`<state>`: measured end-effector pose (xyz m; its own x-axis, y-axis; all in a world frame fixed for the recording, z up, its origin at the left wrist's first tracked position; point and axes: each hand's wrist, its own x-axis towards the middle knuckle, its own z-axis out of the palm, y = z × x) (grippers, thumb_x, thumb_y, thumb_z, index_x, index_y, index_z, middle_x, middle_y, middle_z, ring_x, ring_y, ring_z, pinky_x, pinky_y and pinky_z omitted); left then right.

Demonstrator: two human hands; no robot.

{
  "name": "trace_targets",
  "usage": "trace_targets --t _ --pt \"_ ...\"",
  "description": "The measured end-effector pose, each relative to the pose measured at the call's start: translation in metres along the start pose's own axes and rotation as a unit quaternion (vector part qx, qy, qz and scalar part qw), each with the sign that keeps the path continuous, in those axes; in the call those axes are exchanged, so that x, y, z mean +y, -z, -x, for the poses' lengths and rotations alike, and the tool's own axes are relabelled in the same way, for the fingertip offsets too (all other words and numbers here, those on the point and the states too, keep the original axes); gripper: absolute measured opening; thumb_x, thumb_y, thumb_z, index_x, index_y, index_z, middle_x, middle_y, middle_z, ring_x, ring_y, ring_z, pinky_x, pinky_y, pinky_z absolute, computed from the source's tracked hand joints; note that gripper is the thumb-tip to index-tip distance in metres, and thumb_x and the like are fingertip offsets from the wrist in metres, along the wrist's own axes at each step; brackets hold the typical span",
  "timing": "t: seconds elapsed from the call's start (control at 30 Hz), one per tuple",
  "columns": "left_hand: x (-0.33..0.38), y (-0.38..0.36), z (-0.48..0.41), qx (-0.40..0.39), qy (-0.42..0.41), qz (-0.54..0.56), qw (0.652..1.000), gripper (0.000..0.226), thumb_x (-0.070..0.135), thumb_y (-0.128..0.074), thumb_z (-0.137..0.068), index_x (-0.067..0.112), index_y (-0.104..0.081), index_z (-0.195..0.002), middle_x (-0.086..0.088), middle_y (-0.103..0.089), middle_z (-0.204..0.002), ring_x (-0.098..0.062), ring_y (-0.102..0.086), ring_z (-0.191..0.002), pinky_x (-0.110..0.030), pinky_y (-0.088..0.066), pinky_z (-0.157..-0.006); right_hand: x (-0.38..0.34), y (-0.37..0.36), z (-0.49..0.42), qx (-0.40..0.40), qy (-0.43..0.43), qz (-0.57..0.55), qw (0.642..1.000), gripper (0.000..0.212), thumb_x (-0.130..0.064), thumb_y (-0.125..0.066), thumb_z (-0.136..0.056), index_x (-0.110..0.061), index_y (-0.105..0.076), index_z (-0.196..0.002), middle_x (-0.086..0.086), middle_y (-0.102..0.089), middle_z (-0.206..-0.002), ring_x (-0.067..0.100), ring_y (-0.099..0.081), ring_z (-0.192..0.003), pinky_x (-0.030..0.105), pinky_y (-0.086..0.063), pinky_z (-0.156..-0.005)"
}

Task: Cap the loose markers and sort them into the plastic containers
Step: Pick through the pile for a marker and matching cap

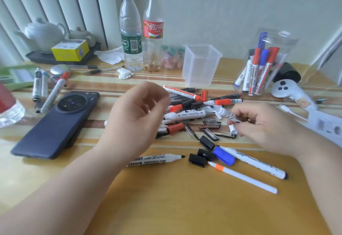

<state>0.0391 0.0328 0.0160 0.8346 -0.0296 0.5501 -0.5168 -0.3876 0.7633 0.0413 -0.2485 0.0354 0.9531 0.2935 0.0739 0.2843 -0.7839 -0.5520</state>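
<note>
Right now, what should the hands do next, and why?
Probably fit a cap onto the white marker that the right hand grips. It is already lifted off the pile, and loose black caps lie close by on the table. Whether one fits, I cannot tell.

This looks like a room in a home. A yellow table [185, 216] with brown stripes stands against a plain pale wall [240, 3]. Long white blinds [55, 3] hang at the back left. A white teapot [43, 32] and a smaller pot [82, 35] sit on a dark tray [61, 60], and a yellow box [70, 49] sits there too. Near them stand a water bottle [130, 31] and a cola bottle [153, 29], with a crumpled tissue [111, 56] beside them. A dark phone [55, 123] lies face down on the table. Loose markers [194, 108] lie in a heap, and more stand in a clear jar [266, 62].
</note>
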Motion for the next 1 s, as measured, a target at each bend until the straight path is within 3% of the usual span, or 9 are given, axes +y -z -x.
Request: trace_targets --t 0.07,0.13,0.27,0.4,0.53,0.6,0.73,0.87,1.0 --pt "0.005 -0.001 0.004 -0.134 -0.109 -0.039 0.984 0.008 0.012 -0.07 -0.091 0.02 -0.069 -0.088 0.01 -0.064 -0.081 -0.012 -0.06 -0.079 -0.023 -0.047 -0.072 -0.004 -0.003 0.001 -0.028 0.01 0.017 0.999 0.01 -0.008 -0.062 -0.087 -0.016 -0.065 -0.083 0.011 -0.056 -0.07 0.022 -0.048 -0.06 0.04 -0.043 -0.062" --pt "0.009 -0.007 0.009 -0.245 -0.182 -0.073 0.949 0.004 0.017 -0.071 -0.09 0.019 -0.072 -0.093 0.009 -0.066 -0.091 -0.013 -0.061 -0.09 -0.028 -0.048 -0.081 -0.005 -0.005 0.001 -0.036 0.008 0.025 0.999 0.013 -0.007 -0.062 -0.086 -0.019 -0.066 -0.084 0.006 -0.054 -0.068 0.008 -0.041 -0.055 0.031 -0.038 -0.058" --pt "0.007 -0.027 0.019 -0.333 -0.215 -0.169 0.902 0.022 0.032 -0.068 -0.089 0.031 -0.071 -0.11 0.016 -0.063 -0.103 -0.009 -0.055 -0.101 -0.034 -0.048 -0.091 -0.005 -0.002 0.002 -0.035 0.0 0.04 0.999 0.011 -0.011 -0.063 -0.084 -0.021 -0.065 -0.086 0.006 -0.056 -0.069 0.014 -0.044 -0.058 0.041 -0.043 -0.062" --pt "0.002 -0.035 0.022 -0.358 -0.187 -0.202 0.893 0.027 0.04 -0.064 -0.088 0.036 -0.067 -0.114 0.017 -0.058 -0.104 -0.006 -0.046 -0.103 -0.033 -0.046 -0.093 -0.006 0.0 0.003 -0.03 -0.003 0.031 0.999 0.012 -0.01 -0.064 -0.083 -0.021 -0.068 -0.084 0.004 -0.062 -0.071 0.023 -0.052 -0.066 0.043 -0.046 -0.067" --pt "0.008 -0.036 0.021 -0.321 -0.161 -0.201 0.911 0.025 0.053 -0.064 -0.088 0.036 -0.068 -0.106 0.018 -0.056 -0.097 -0.007 -0.051 -0.097 -0.031 -0.048 -0.089 -0.008 0.002 0.005 -0.026 -0.004 0.033 0.999 0.012 -0.01 -0.065 -0.083 -0.022 -0.067 -0.082 -0.001 -0.064 -0.071 0.009 -0.05 -0.059 0.029 -0.043 -0.063" --pt "0.01 -0.037 0.02 -0.31 -0.141 -0.212 0.916 0.033 0.059 -0.055 -0.09 0.038 -0.065 -0.112 0.016 -0.054 -0.104 -0.009 -0.05 -0.102 -0.033 -0.048 -0.091 -0.008 0.002 0.005 -0.025 -0.005 0.035 0.999 0.012 -0.01 -0.066 -0.083 -0.022 -0.066 -0.081 0.0 -0.063 -0.071 0.01 -0.048 -0.059 0.03 -0.042 -0.062" --pt "0.014 -0.042 0.021 -0.344 -0.131 -0.236 0.899 0.041 0.05 -0.035 -0.095 0.037 -0.067 -0.116 0.016 -0.053 -0.108 -0.013 -0.051 -0.105 -0.038 -0.046 -0.094 -0.007 0.003 0.004 -0.028 0.0 0.041 0.999 0.009 -0.012 -0.065 -0.084 -0.02 -0.067 -0.082 0.003 -0.063 -0.071 0.021 -0.054 -0.068 0.037 -0.044 -0.068" --pt "0.015 -0.045 0.021 -0.357 -0.12 -0.229 0.898 0.032 0.038 -0.04 -0.098 0.033 -0.071 -0.105 0.015 -0.052 -0.101 -0.012 -0.049 -0.097 -0.037 -0.046 -0.089 -0.007 0.004 0.005 -0.026 0.005 0.039 0.999 0.008 -0.011 -0.066 -0.085 -0.019 -0.067 -0.082 0.004 -0.06 -0.07 0.022 -0.053 -0.067 0.04 -0.045 -0.068" --pt "0.015 -0.046 0.021 -0.366 -0.106 -0.227 0.896 0.028 0.037 -0.042 -0.097 0.034 -0.068 -0.109 0.016 -0.051 -0.103 -0.011 -0.049 -0.099 -0.034 -0.044 -0.093 -0.003 0.002 0.005 -0.017 -0.018 0.006 1.0 0.014 -0.019 -0.071 -0.086 -0.031 -0.067 -0.09 -0.009 -0.07 -0.084 0.007 -0.064 -0.082 0.035 -0.053 -0.082"
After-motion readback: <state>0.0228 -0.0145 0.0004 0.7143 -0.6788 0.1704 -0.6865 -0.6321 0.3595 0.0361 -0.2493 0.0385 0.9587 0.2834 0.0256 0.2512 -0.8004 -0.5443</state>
